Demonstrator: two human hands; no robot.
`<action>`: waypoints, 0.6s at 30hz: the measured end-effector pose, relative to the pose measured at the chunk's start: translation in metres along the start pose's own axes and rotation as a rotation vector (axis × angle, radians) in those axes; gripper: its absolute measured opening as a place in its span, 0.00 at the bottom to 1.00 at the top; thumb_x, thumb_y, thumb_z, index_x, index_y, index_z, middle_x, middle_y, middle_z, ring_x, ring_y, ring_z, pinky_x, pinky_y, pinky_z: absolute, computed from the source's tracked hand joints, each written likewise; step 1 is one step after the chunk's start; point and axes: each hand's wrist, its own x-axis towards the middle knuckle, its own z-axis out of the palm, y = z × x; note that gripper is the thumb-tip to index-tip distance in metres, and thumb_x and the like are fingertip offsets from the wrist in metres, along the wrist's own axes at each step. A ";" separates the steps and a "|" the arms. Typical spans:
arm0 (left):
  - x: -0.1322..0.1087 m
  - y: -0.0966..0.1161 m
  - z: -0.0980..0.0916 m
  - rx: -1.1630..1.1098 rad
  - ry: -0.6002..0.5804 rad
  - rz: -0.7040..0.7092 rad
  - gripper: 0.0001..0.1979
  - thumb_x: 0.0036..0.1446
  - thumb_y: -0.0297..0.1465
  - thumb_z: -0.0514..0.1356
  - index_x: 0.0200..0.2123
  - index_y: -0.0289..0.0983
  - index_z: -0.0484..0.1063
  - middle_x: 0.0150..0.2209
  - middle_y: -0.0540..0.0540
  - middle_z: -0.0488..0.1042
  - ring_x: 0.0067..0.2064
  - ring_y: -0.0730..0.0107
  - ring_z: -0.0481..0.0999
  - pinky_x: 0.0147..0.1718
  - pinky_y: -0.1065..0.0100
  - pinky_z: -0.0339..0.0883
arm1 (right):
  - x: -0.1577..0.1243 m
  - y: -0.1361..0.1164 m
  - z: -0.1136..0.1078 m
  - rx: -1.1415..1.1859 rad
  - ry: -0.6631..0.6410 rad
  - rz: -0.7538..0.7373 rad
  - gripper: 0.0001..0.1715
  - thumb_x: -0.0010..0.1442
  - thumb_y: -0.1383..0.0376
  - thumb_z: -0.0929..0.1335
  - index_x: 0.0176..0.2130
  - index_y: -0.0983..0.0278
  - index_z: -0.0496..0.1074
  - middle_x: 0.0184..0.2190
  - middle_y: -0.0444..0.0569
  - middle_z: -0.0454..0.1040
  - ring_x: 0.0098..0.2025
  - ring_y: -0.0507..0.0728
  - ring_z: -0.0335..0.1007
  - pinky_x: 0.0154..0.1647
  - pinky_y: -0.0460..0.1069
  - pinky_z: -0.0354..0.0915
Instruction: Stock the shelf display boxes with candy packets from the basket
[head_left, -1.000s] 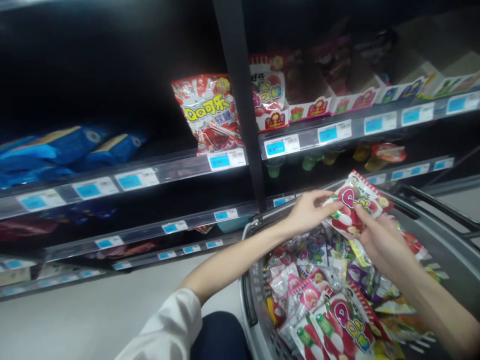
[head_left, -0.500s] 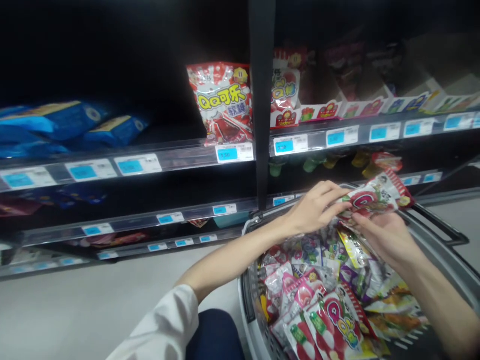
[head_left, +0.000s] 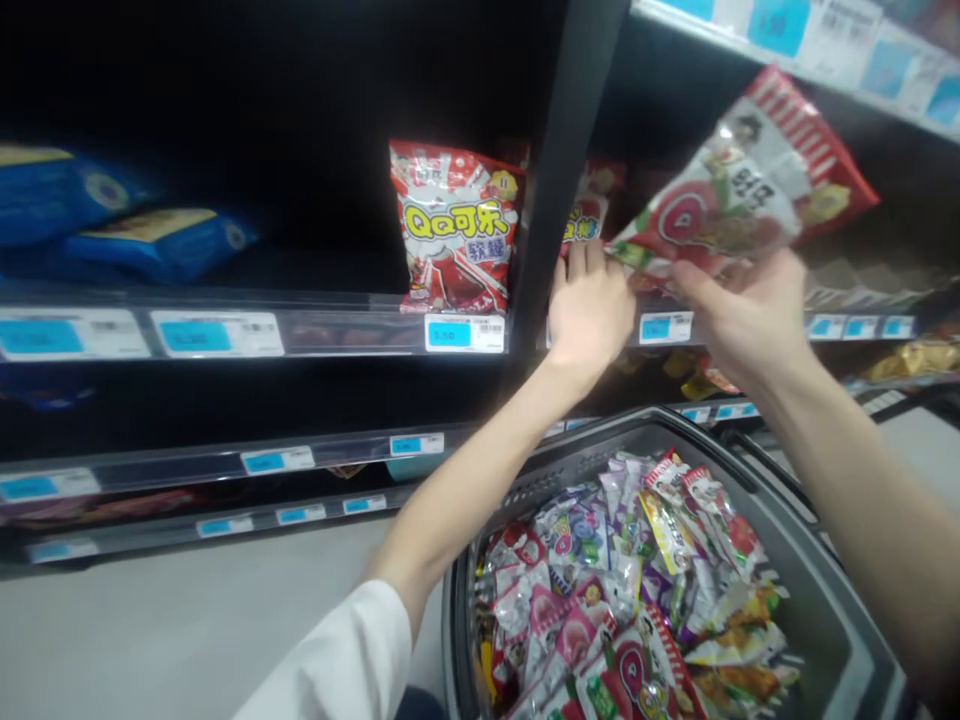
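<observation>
My right hand [head_left: 757,310] grips a red-and-white bag of gummy candy [head_left: 742,190], held tilted in front of the right-hand shelf. My left hand [head_left: 592,310] reaches to the same shelf, its fingers curled over the front of a small cardboard display box [head_left: 551,332]. Inside that box another gummy bag [head_left: 583,222] shows partly behind my fingers. Left of the black post, a red cola gummy bag [head_left: 459,230] stands upright at the shelf edge. Below my hands sits a grey shopping basket [head_left: 660,425] heaped with several candy bags [head_left: 581,535].
A black shelf post [head_left: 559,170] divides the two shelf sections. Blue packets [head_left: 161,240] lie on the left shelf. Price labels [head_left: 217,333] line the shelf edges. An upper shelf edge [head_left: 825,40] hangs above my right hand. Pale floor [head_left: 187,640] shows at lower left.
Both hands have risen from over the basket to the right-hand shelf. My right hand carries the gummy bag up, while my left hand has moved to the display box. The view has shifted too.
</observation>
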 end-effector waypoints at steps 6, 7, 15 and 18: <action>0.007 -0.007 0.007 -0.056 0.017 -0.098 0.16 0.69 0.32 0.50 0.48 0.29 0.73 0.47 0.31 0.75 0.56 0.48 0.69 0.61 0.54 0.55 | 0.045 0.014 0.035 -0.040 -0.110 0.088 0.20 0.50 0.70 0.79 0.41 0.61 0.72 0.42 0.40 0.82 0.48 0.50 0.76 0.59 0.51 0.69; 0.008 -0.008 0.007 -0.054 0.015 -0.103 0.15 0.70 0.31 0.50 0.47 0.28 0.73 0.47 0.31 0.76 0.55 0.48 0.69 0.61 0.54 0.55 | 0.051 0.014 0.038 -0.048 -0.115 0.173 0.21 0.49 0.72 0.79 0.40 0.62 0.72 0.39 0.40 0.83 0.46 0.50 0.77 0.58 0.51 0.70; 0.012 -0.006 0.000 -0.088 -0.049 -0.161 0.16 0.69 0.28 0.49 0.48 0.27 0.74 0.47 0.30 0.75 0.54 0.48 0.71 0.59 0.56 0.57 | 0.086 0.006 0.045 -0.140 -0.266 0.480 0.22 0.47 0.81 0.78 0.38 0.67 0.71 0.30 0.40 0.82 0.41 0.53 0.79 0.53 0.55 0.75; 0.013 -0.005 -0.001 -0.083 -0.061 -0.153 0.15 0.68 0.25 0.49 0.49 0.27 0.74 0.47 0.29 0.75 0.55 0.48 0.71 0.59 0.55 0.58 | 0.089 0.011 0.051 -0.186 -0.233 0.484 0.23 0.47 0.81 0.78 0.38 0.65 0.70 0.30 0.37 0.82 0.43 0.51 0.78 0.56 0.55 0.74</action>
